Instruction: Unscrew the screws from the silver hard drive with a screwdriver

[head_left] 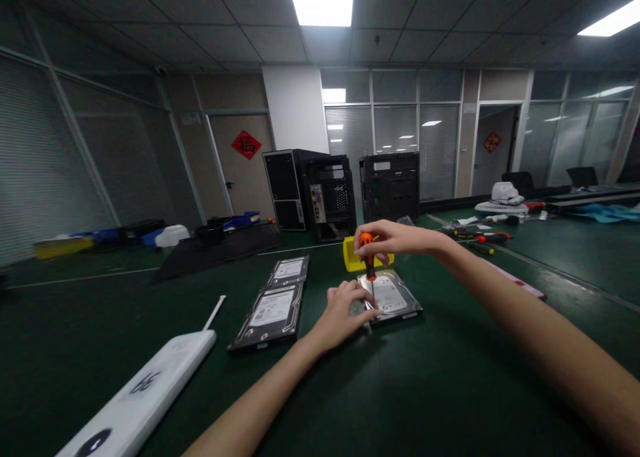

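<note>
My right hand point(387, 239) is closed round the top of an orange-and-black screwdriver point(369, 260) held upright, its shaft pointing down onto a hard drive point(395, 296) on the green table. My left hand point(345, 314) rests on the near left corner of that drive, fingers curled and pressing on it beside the screwdriver tip. Two more hard drives lie to the left: a nearer hard drive point(273, 314) and a far hard drive point(289, 270). A yellow tray point(350, 257) sits just behind the screwdriver.
A white device with an antenna point(145, 390) lies at the near left. Black computer cases point(330, 194) stand at the table's far end. Screwdrivers point(483, 238) and white objects point(503, 200) lie at the far right. Dark panels point(215, 247) rest at the far left.
</note>
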`<action>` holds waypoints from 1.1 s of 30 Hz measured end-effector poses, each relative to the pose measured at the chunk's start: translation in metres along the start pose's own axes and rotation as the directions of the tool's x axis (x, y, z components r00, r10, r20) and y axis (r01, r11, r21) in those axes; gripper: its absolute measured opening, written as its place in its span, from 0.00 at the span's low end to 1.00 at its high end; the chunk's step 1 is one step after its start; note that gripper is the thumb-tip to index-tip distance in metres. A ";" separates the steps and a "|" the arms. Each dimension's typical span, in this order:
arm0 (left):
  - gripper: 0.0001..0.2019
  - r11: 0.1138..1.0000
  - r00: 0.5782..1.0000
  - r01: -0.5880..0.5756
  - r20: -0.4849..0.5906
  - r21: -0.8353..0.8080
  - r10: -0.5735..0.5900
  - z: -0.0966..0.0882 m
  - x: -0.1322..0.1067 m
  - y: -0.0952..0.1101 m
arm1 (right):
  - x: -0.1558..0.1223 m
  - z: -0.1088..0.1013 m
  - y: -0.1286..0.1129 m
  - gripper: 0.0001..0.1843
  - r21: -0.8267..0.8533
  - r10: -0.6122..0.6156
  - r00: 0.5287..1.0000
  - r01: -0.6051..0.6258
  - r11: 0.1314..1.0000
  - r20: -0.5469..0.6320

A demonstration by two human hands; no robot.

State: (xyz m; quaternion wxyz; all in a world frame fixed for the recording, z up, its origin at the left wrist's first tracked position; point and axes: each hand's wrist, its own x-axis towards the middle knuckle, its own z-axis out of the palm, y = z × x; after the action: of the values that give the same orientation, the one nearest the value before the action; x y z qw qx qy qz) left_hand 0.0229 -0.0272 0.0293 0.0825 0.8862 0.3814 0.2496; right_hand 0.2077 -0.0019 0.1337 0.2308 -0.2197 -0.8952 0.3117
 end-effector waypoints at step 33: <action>0.12 0.996 0.993 0.068 -0.089 -0.054 -0.073 -0.003 0.005 0.002 | 0.003 0.007 -0.002 0.17 -0.158 -0.134 0.977 0.108 0.981 -0.164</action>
State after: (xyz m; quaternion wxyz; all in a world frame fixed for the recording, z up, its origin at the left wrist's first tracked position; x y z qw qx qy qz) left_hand 0.0251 -0.0252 0.0345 0.0963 0.8574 0.4095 0.2964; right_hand 0.2006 -0.0048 0.1306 0.3099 -0.2075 -0.9039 0.2092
